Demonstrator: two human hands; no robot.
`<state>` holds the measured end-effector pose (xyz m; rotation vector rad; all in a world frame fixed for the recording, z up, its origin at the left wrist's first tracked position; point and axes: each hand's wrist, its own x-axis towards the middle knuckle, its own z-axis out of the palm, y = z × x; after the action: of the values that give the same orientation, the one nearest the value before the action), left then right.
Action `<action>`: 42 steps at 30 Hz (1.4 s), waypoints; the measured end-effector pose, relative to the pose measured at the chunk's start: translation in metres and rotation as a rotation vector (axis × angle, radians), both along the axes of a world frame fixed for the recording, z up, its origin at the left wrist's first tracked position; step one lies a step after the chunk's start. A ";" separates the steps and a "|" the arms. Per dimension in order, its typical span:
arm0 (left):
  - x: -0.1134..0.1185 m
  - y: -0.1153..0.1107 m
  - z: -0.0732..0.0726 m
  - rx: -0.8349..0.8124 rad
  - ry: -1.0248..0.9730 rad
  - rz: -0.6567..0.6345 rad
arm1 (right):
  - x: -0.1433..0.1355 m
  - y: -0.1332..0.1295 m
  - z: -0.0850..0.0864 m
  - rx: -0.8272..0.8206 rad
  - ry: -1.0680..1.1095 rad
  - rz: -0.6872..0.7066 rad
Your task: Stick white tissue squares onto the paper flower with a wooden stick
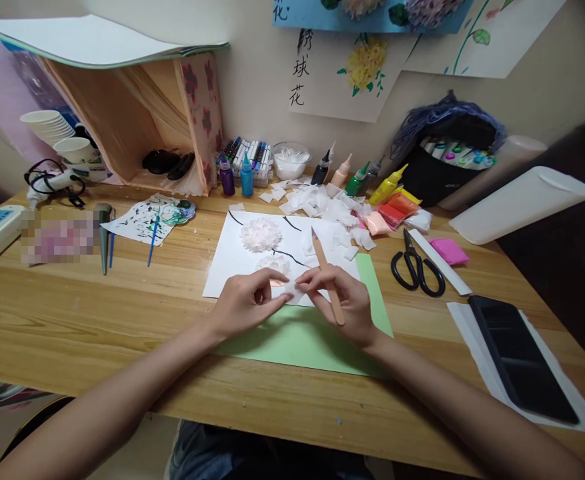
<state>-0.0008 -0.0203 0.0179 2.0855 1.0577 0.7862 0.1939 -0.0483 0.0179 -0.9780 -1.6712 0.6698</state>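
My left hand [247,301] and my right hand [343,300] are close together over the near edge of a white sheet [225,267]. Both pinch a small white paper piece [292,291] between their fingertips. A wooden pencil [321,250] also rests in my right hand, its dark tip pointing up and away. Black curved lines mark the sheet, which bears a round, pale pink-white paper flower [261,235]. A second ruffled flower [273,265] is partly hidden behind my left hand. Under the sheet lies green paper [292,340].
White paper pieces [322,203] are heaped behind the sheet, near paint bottles [357,179] and clay packets [395,212]. To the right lie black scissors [415,267] and a dark phone [525,360]. Brushes [153,237] lie left, before an open box [137,120].
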 end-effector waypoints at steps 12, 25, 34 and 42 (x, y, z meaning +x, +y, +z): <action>-0.006 0.017 0.009 -0.357 -0.220 0.248 | 0.027 0.023 -0.016 0.041 -0.558 0.107; -0.016 0.028 0.014 -0.259 -0.304 0.349 | 0.022 0.020 -0.017 0.004 -0.455 0.168; -0.018 0.032 0.010 -0.214 -0.226 0.302 | 0.059 0.038 0.001 0.075 -0.557 -0.246; -0.002 0.013 0.010 -0.248 0.005 -0.095 | 0.019 0.024 -0.010 -0.280 -0.236 0.177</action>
<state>-0.0032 -0.0071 0.0276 1.9123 0.9966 0.5719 0.2130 -0.0242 0.0079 -1.1501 -1.9213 0.9558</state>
